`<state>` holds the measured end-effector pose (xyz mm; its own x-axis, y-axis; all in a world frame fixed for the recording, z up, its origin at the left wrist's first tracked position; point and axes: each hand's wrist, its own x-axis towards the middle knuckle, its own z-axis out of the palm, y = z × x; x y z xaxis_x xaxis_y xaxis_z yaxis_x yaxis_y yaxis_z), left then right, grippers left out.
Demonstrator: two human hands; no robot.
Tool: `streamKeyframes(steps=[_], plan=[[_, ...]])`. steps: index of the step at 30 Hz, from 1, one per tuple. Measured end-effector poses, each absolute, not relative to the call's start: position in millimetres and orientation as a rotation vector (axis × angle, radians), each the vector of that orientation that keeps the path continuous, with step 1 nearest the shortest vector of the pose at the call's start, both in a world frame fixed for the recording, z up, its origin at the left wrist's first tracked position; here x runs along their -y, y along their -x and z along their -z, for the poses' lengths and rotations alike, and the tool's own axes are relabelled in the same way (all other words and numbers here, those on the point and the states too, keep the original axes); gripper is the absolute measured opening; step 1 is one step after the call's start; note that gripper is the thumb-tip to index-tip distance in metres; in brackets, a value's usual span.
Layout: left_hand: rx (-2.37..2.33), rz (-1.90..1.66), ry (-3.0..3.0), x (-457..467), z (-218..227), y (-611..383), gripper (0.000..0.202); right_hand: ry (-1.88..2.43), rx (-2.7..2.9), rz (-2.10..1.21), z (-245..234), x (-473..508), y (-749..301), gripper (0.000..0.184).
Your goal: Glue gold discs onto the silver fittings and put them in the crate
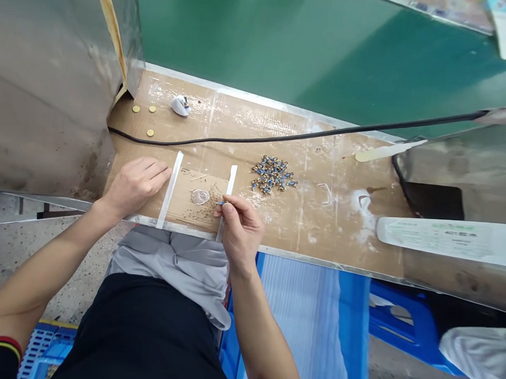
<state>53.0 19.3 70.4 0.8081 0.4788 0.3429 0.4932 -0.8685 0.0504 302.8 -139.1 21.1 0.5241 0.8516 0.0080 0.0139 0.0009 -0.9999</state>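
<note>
My right hand (241, 225) is closed in a pinch on a tiny blue part (221, 202) beside the right white strip (227, 195). My left hand (133, 184) rests on the brown bench with fingers curled, touching the left white strip (169, 190). Between the two strips lie a small clear round disc (200, 196) and scattered tiny specks. A pile of small blue and gold parts (272, 174) lies just beyond my right hand.
A black cable (280, 137) runs across the bench (319, 215). Three gold discs (150, 132) and a white lump (180, 105) sit at the back left. Metal housings stand at left and right. A green belt (305, 52) runs behind. Blue crates lie below.
</note>
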Motion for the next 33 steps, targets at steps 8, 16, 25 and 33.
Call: streamKeyframes(steps=[8,16,25,33], plan=[[0.947,0.661,3.017,-18.9,-86.5,-54.9,0.025,1.376,0.791,-0.793,-23.4,139.0,-302.7,0.016],[1.496,0.704,2.648,-94.7,-70.1,-69.5,0.024,1.410,0.812,-0.772,-25.0,139.8,-302.0,0.018],[1.440,0.671,2.758,-111.4,-52.0,-61.5,0.048,1.475,0.919,-0.719,-40.3,133.8,-303.0,0.017],[1.580,0.902,2.763,-87.8,-78.1,-76.6,0.040,1.551,1.383,-0.362,-68.7,122.2,-313.9,0.016]])
